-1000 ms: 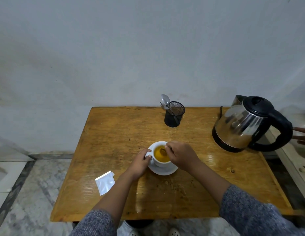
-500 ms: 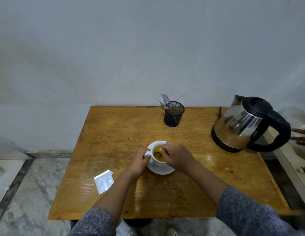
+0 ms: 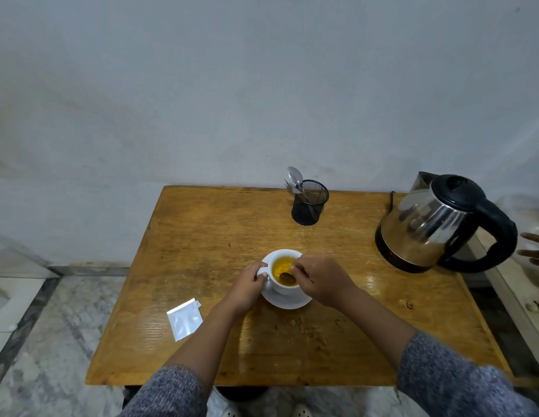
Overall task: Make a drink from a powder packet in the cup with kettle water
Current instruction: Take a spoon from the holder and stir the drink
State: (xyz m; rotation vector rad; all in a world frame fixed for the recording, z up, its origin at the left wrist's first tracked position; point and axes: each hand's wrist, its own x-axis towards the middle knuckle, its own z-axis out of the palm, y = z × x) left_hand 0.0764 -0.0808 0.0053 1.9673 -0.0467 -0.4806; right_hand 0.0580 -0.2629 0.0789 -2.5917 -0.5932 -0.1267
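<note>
We find no brand, label or writing that can be read on anything here; the packet (image 3: 185,318) shows only a plain white face, and the kettle (image 3: 434,224) carries no mark we can make out.

The cup (image 3: 285,288) is white and sits on a white saucer (image 3: 288,300) between our two hands. It holds a yellow-orange drink, clear enough that the dark bowl of a spoon (image 3: 286,277) shows under the surface.

Our left hand (image 3: 247,285) is curled closed at the cup's left side, thumb and fingers pinched on the small white handle. Our right hand (image 3: 319,279) is just right of the cup, fingers bunched tight over the rim; it appears to grip the spoon's stem, though the stem itself is hidden under the fingers.

The packet lies flat on the wooden table (image 3: 202,236), left of and nearer to us than the left hand, well apart from it, one corner torn. Beyond the hands, near the far edge, stands a black mesh holder (image 3: 310,203) with cutlery (image 3: 294,176) leaning out of it. The kettle, shiny steel with a black lid, handle and base, stands far to the right of the right hand and beyond it, lid shut. Past the kettle's handle, fingertips of another person (image 3: 534,248) show at the frame's edge.
</note>
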